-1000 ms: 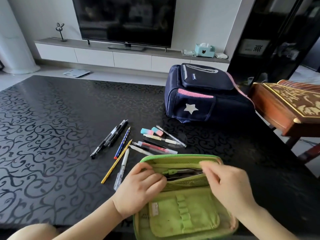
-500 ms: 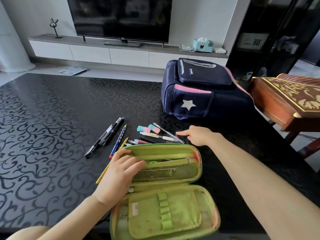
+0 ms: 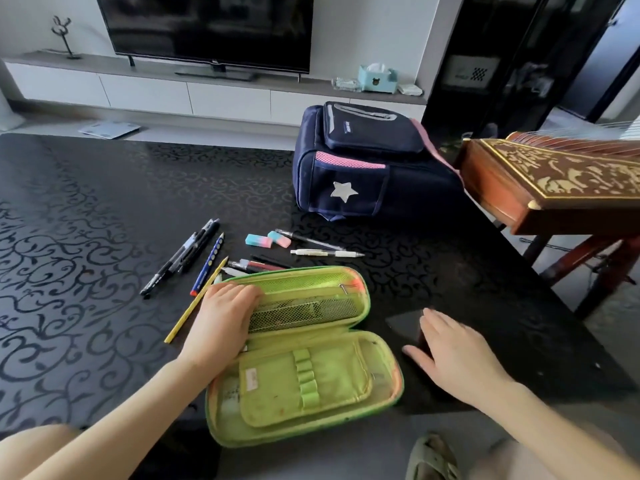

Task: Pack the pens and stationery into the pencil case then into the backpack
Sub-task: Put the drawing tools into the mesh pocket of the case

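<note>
A black scroll-patterned table stands before the TV, with a navy backpack at its far side. The green pencil case lies open at the near edge. The left hand rests flat on its mesh half and the right hand is spread empty beside it. Pens lie loose beyond.

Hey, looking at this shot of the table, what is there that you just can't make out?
Head view, the only one:
- Mesh pocket of the pencil case: its contents are blurred behind the netting.
- Red pen and its neighbours: their near ends are hidden behind the case's rim.
- Backpack: the main opening faces away, so cannot tell whether it is open or zipped.
- Label on the case's flap: too small to read.
</note>
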A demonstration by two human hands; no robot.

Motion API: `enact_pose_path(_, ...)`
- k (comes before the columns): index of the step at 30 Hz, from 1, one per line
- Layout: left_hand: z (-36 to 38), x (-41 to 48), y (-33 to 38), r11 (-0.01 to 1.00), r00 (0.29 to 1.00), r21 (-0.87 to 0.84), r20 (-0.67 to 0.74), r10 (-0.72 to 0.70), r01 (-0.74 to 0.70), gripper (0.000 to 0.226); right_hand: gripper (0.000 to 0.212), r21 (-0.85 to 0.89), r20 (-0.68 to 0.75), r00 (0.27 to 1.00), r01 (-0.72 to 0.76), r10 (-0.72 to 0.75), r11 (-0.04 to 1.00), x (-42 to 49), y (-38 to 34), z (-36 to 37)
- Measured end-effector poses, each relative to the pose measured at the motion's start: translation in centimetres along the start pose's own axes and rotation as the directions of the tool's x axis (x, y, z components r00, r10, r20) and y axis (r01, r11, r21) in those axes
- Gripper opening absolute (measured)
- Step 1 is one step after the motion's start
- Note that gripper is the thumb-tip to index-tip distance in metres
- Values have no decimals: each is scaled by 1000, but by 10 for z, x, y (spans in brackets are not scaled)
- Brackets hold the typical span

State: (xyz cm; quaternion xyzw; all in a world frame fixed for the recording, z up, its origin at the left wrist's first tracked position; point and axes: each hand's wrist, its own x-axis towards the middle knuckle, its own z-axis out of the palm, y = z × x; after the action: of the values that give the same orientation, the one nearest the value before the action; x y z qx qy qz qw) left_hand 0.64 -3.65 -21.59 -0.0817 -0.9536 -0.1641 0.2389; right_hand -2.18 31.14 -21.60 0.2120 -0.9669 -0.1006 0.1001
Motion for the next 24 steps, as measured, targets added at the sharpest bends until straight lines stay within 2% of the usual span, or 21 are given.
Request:
enact_pose_path(4,-19,2,21,993,1000,112,15,19,-20,26,82,5,-13,1000,8,-8,1000,-45,-6,-5)
enact_pose_path(5,-26,-1,31,993,998,107,43,50,-54,27,85,-5,-6,1000,20,-20,1000,-52,-5,-7)
enact_pose_path(7,-37,-12,49,988,974,48,184,133,-144,34,84,-27,-40,996,77,-78,997,-65,-2,-7)
enact_pose_path(10,-40,-31,65,959,885,77,410,220,-274,61,63,-43,-143,968,200,-205,979,-74,5,-2)
enact_pose_path(12,-39,-40,70,941,856,125,466,223,-314,61,57,7,-221,952,218,-211,976,-76,9,-1)
enact_pose_path(14,-41,-42,71,958,833,97,522,182,-270,59,47,35,-263,942,226,-209,974,-77,11,0)
enact_pose_path(16,-42,-41,70,938,823,81,509,252,-337,54,17,50,-343,915,243,-212,969,-76,14,-3)
enact_pose_path(17,-43,-39,71,924,813,78,507,288,-375,48,14,85,-392,901,235,-184,968,-77,15,-8)
enact_pose_path(19,-46,-38,72,917,825,64,464,321,-393,40,33,164,-500,859,216,-107,963,-77,12,-23)
enact_pose_path(21,-49,-34,70,955,903,6,328,278,-297,40,26,195,-589,803,241,-83,951,-77,-2,-44)
enact_pose_path(22,-53,-29,70,980,943,-19,271,196,-198,39,20,191,-614,783,269,-99,944,-77,-14,-52)
enact_pose_path(24,-59,-18,67,999,973,-38,230,14,-5,27,10,146,-605,779,313,-166,938,-72,-41,-61)
